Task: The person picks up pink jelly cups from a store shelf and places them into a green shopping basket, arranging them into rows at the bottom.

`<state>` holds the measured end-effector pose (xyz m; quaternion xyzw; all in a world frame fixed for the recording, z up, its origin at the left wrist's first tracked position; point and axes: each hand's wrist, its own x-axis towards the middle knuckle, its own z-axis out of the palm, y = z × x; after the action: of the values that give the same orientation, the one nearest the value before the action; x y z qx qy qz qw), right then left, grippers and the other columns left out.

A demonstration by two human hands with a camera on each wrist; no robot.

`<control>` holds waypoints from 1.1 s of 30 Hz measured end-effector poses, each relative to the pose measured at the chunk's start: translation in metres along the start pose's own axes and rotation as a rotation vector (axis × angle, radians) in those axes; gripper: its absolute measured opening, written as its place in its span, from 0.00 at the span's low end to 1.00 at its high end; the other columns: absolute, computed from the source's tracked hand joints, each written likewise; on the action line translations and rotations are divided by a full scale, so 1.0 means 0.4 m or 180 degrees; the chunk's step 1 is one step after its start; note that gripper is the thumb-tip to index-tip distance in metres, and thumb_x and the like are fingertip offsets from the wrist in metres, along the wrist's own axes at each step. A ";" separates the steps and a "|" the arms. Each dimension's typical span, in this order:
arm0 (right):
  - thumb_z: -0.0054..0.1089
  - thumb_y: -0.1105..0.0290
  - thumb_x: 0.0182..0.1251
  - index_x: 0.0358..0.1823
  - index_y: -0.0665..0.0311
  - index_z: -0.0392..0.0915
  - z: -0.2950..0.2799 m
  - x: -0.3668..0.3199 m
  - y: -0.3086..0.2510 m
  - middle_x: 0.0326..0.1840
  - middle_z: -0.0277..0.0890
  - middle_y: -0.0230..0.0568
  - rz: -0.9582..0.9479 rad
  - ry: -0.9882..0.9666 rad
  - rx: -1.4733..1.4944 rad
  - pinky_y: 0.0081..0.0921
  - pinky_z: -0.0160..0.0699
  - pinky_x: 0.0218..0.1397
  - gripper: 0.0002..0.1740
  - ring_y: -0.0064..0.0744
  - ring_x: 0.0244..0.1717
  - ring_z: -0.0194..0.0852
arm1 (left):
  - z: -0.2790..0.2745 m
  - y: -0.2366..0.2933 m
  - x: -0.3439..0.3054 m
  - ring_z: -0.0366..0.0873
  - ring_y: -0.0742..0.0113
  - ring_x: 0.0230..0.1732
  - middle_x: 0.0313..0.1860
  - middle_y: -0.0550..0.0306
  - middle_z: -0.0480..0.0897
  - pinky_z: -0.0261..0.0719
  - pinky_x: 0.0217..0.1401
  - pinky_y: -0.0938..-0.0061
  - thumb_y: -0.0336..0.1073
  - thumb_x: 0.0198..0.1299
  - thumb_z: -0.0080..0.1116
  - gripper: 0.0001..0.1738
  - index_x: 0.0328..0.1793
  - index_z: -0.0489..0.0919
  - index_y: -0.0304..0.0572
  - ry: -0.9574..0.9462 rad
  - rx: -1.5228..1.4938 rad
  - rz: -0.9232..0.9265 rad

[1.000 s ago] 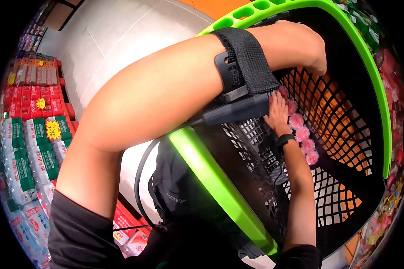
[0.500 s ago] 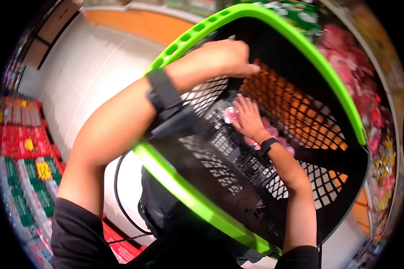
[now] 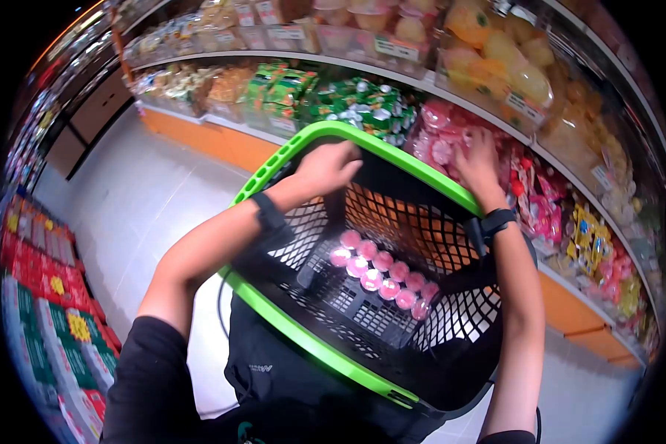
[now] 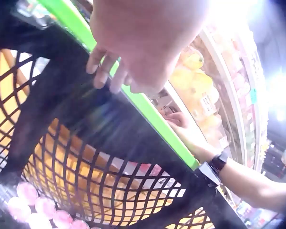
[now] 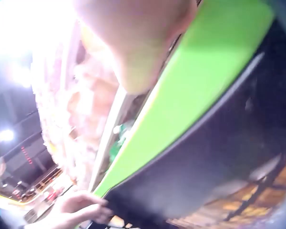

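In the head view my right hand [image 3: 479,163] has its fingers spread over the pink wrapped packs [image 3: 440,144] on the lower shelf, beyond the basket's far rim. The wrist passes over the corner of a black mesh basket [image 3: 392,166] with a green rim [image 3: 340,132]. My left hand [image 3: 329,169] hangs loosely curled over the basket's far left side; in the left wrist view its fingers [image 4: 102,71] overlap the rim. On the basket floor lie several round pink pieces [image 3: 371,279] in clear wrapping, set in two rows.
Shelves [image 3: 288,55] of bagged goods run along the far side, with green packets [image 3: 362,103] left of the pink ones and yellow packs [image 3: 588,240] to the right. Red and green shrink-wrapped packs [image 3: 37,259] stand stacked at the left. A black bag [image 3: 274,370] sits below the basket.
My right hand has left the pink pieces inside the basket and moved up and out to the shelf. Those pieces now lie uncovered. The view has tilted up toward the shelves.
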<state>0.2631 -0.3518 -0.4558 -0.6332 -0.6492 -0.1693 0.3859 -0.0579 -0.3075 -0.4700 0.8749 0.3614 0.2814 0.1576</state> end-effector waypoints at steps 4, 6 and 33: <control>0.69 0.55 0.43 0.72 0.46 0.50 0.054 -0.025 0.081 0.76 0.43 0.48 0.0586 -0.1433 -0.1194 0.50 0.55 0.71 0.52 0.55 0.71 0.50 | 0.018 0.109 0.109 0.74 0.53 0.44 0.37 0.53 0.77 0.72 0.48 0.62 0.39 0.52 0.61 0.15 0.44 0.74 0.40 0.0793 0.1005 0.1771; 0.69 0.54 0.43 0.72 0.46 0.49 0.070 -0.012 0.105 0.78 0.37 0.45 0.0370 -0.1667 -0.1237 0.48 0.54 0.72 0.53 0.52 0.72 0.50 | 0.071 0.115 0.147 0.75 0.53 0.43 0.38 0.52 0.77 0.73 0.47 0.61 0.41 0.52 0.62 0.18 0.46 0.74 0.41 0.0752 0.0733 0.1866; 0.68 0.59 0.47 0.64 0.52 0.64 0.092 -0.009 0.076 0.71 0.53 0.53 -0.0478 -0.1302 -0.0651 0.44 0.69 0.61 0.39 0.61 0.58 0.66 | 0.166 0.152 0.108 0.74 0.52 0.44 0.28 0.52 0.82 0.71 0.52 0.58 0.32 0.45 0.54 0.13 0.36 0.81 0.35 0.0529 0.1978 0.1358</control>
<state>0.2812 -0.3239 -0.4906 -0.6400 -0.7386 -0.1306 0.1666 0.0406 -0.3231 -0.4769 0.9107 0.2509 0.2548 -0.2070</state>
